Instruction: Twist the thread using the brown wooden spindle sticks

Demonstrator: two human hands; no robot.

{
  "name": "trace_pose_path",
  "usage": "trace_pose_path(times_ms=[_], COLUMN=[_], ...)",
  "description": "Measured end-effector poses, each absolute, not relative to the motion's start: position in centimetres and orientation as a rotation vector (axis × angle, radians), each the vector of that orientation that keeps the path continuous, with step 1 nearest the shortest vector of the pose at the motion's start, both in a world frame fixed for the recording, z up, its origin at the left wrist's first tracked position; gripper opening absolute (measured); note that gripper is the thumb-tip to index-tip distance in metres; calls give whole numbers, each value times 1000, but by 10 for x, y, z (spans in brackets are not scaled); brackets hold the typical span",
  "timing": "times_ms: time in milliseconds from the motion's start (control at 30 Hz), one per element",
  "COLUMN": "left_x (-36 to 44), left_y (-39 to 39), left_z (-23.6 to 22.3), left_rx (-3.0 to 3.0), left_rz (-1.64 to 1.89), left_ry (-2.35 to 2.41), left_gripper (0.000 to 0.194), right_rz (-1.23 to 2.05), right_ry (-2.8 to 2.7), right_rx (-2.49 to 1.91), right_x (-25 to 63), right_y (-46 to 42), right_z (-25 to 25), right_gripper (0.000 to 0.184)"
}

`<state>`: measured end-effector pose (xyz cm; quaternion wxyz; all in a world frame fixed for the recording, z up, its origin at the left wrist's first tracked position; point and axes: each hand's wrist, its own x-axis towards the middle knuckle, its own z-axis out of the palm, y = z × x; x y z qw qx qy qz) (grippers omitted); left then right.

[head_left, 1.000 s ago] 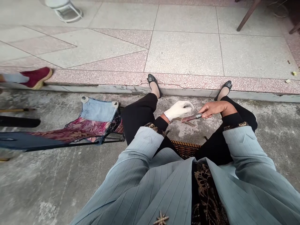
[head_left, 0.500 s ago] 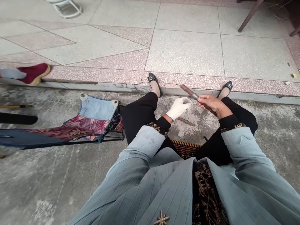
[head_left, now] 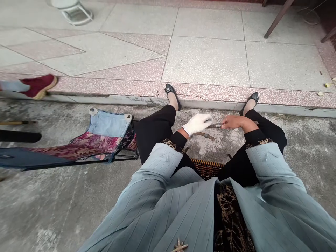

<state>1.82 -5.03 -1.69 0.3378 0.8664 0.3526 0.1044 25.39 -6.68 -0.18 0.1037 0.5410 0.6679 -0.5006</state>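
A brown wooden stick with metal wire wound round its middle (head_left: 216, 125) lies almost level between my hands. My left hand (head_left: 197, 124), in a white knitted glove, is closed round its left part, and that end is hidden in the glove. My bare right hand (head_left: 235, 121) grips the stick just right of the wire winding, and a bit of the far end shows past the wrist. On the concrete below my left hand lies another thin brown stick (head_left: 207, 135) with a band near its end.
A folding recliner (head_left: 107, 122) with blue and floral cloth stands at left. Beyond my feet runs a raised tiled step (head_left: 204, 92). A person's red shoe (head_left: 39, 85) rests on it. Under me is a woven seat (head_left: 207, 168). A white stool (head_left: 76, 14) stands farther off.
The stick has swung from a slant, with its free end pointing up and left, to nearly level. My gloved left hand has closed on that end, and my right hand has dropped slightly.
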Motion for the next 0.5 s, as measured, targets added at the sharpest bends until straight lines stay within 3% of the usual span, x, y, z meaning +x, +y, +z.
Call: trace_pose_path(times_ms=[133,233,367,500], left_x=[16,18,21,20], left_y=[-50,-51,-51,-51], left_z=[-16,-20,-27,-27], left_rx=[2155,1864,1454,1463], left_rz=[263,367,504,427], left_ry=[705,677,718,719], left_gripper=[24,24,27,23], right_rz=[-1877,-2215,-2696,-2714], right_ry=[1934,1990,2070,1971], right_rx=[1021,964,1523,2115], right_x=[255,258,259,257], right_y=[-72,-76,-79,-72], right_z=[6,14,18,10], right_gripper=[36,38,40,44])
